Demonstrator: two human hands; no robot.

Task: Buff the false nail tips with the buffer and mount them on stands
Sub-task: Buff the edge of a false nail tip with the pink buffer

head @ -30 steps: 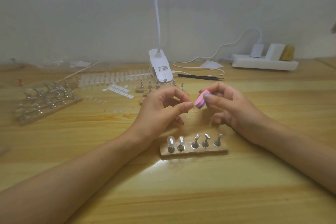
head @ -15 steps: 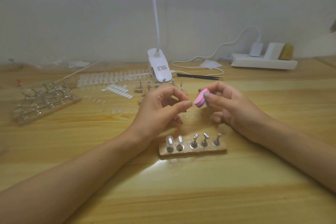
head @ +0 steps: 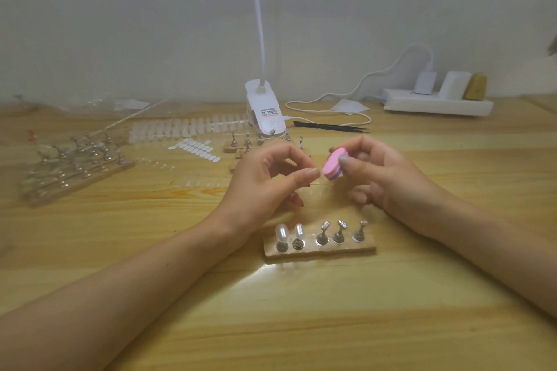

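**Desk Layout and Hand Position**

A wooden desk stands against a pale wall. At the back edge are a white lamp on a clip base, its cable, a power strip and black tweezers.

**Block.** A wooden block lies near the person, just in front of both hands. It carries five metal stands in a row. The two leftmost stands hold mounted tips. The three stands to their right are bare.

**Right hand.** The right hand is raised above the desk. Its fingers pinch the buffer, a small pink oval pad with a purple layer. The pink face is turned toward the left hand.

**Left hand.** The left hand is raised opposite. Thumb and forefinger curl into a narrow pinch, and their ends meet just beside the buffer. Whether a tip lies between them cannot be told.

**Stock.** A strip of unbuffed tips lies left of the lamp, with small loose white pieces in front of it. More stands sit behind the hands. A further set rests at far left.
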